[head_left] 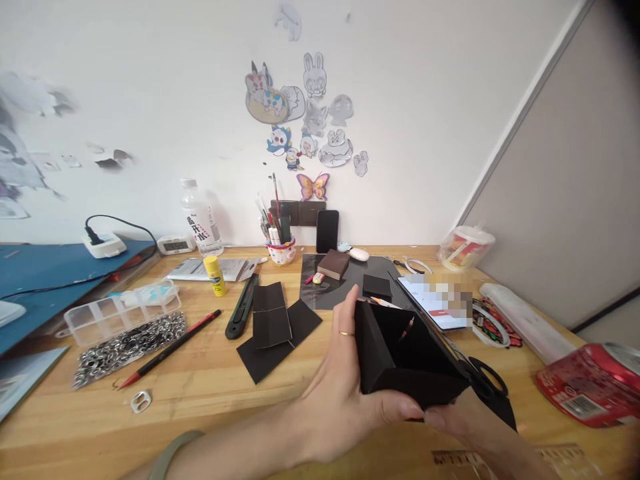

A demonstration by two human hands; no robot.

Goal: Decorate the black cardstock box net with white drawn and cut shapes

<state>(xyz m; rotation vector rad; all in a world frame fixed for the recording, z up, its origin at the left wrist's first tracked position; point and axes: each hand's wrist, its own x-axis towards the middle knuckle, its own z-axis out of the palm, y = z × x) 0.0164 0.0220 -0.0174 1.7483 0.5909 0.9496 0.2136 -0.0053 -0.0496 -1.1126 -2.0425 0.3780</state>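
Note:
A black paper box (425, 383) with an open top is held up in front of me, tilted so that I look into it. My left hand (340, 373), a ring on one finger, wraps round its left side with the thumb along the near wall. At the near right corner, the thumb of my right hand (455, 420) presses on the box; its other fingers are hidden. Left of the box, a folded black paper piece (271, 317) lies partly over a flat black sheet (305, 327). Black-handled scissors (483, 380) show behind the box's right edge.
A red can (593, 387) lies at the right, near a transparent ruler (460, 459). A phone with a lit screen (425, 300) rests behind the box. Leftward are a box cutter (243, 310), glue stick (215, 277), pencil (175, 347) and bag of metal tabs (130, 347).

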